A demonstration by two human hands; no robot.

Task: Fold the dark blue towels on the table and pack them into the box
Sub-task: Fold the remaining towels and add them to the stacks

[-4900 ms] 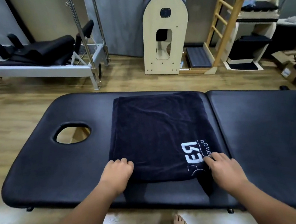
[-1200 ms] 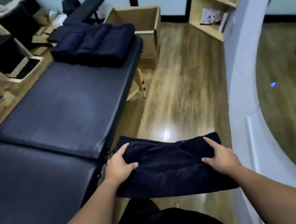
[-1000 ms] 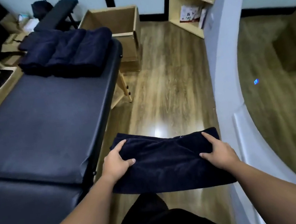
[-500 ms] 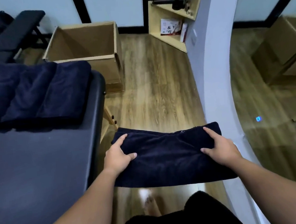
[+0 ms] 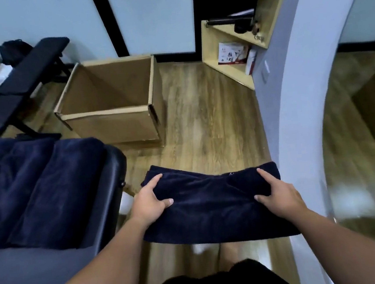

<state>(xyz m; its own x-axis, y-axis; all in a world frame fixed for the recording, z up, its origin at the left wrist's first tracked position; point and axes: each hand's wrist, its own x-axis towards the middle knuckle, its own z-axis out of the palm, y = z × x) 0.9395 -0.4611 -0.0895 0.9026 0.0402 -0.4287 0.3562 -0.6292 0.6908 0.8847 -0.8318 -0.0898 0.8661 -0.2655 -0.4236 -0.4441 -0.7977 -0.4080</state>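
I carry a folded dark blue towel (image 5: 213, 202) flat in front of me above the wooden floor. My left hand (image 5: 149, 202) grips its left end and my right hand (image 5: 278, 193) grips its right end, thumbs on top. The open cardboard box (image 5: 111, 124) stands on the floor ahead and to the left, and the part of its inside that I see holds nothing. A pile of dark blue towels (image 5: 32, 186) lies on the end of the black padded table (image 5: 115, 190) at my left.
A grey curved wall (image 5: 293, 108) rises close on my right. A wooden shelf unit (image 5: 230, 53) with small items stands beyond the box. A black bench (image 5: 22, 75) sits left of the box. Bare wooden floor lies between me and the box.
Earlier the towel lay flat on the table under my hands. Now I hold it folded and have walked along the table toward the box, which is nearer and more central.
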